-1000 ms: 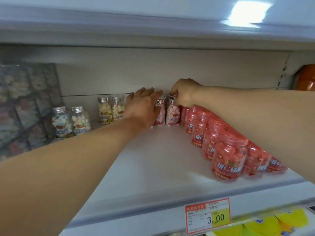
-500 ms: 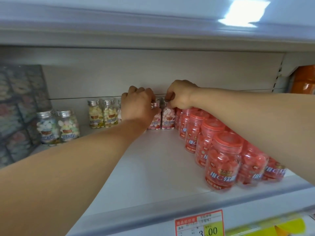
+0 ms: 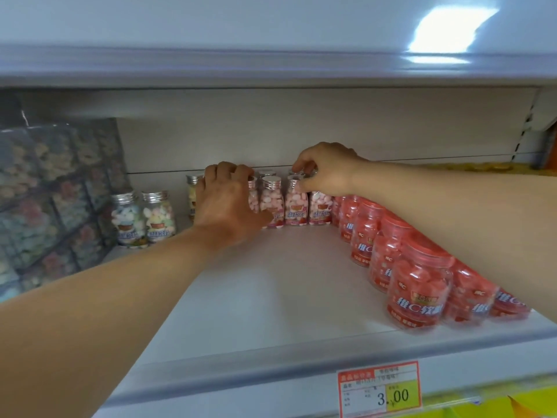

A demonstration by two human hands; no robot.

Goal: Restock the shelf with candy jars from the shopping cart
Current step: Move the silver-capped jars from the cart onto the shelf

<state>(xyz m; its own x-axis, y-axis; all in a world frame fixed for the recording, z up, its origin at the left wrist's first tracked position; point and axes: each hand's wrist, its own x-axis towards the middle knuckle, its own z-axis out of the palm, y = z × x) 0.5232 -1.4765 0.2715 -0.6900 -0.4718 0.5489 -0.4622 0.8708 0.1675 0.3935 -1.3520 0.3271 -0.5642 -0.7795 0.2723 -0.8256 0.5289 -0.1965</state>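
Pink jars [image 3: 296,205] now stand four abreast; our left hand [image 3: 229,203] has curled round one, right hand [image 3: 328,173] pinches a cap [image 3: 295,177]: still aligning.

Outstretched left hand [image 3: 229,203], right hand [image 3: 325,173] (seemingly curled)

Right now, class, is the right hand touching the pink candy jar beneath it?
Touching. The head view shows the right hand with thumb and fingertips pinching the silver cap of the pink candy jar.
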